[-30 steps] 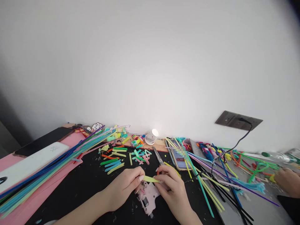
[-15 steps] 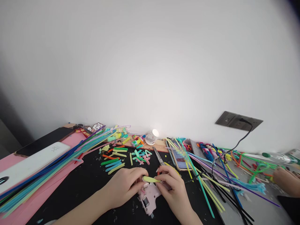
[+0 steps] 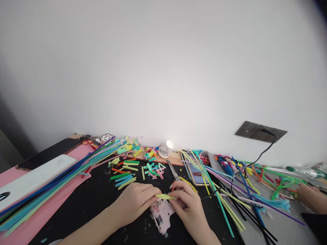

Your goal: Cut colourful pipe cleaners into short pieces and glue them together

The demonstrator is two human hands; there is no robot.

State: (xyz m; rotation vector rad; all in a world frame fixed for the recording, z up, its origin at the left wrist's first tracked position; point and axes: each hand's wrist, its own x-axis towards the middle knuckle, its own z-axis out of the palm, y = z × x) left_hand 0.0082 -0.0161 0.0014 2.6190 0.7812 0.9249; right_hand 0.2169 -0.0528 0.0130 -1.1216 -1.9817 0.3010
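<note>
A short yellow-green fuzzy piece (image 3: 165, 196) stretches between my two hands. My left hand (image 3: 135, 200) pinches its left end between thumb and fingers. At the other end, my right hand (image 3: 185, 200) grips it with thumb and fingertips. Just below the piece is a pink device (image 3: 163, 217) with a dark switch-like part, lying between my hands; its upper right part is hidden behind my right fingers. Scissors (image 3: 174, 172) lie just beyond my right hand, their handles partly covered by it.
Cut fuzzy stems (image 3: 125, 177) lie on the black mat (image 3: 84, 207). A paper cup (image 3: 166, 149) and a phone (image 3: 199, 177) stand farther back. Long stems (image 3: 76, 170) cross a white power bank (image 3: 43, 175) at left. Another person's hand (image 3: 309, 195) is at far right.
My left fingers have closed in and straightened along the yellow-green piece, which looks thinner and more twisted. The other person's hand has shifted slightly.
</note>
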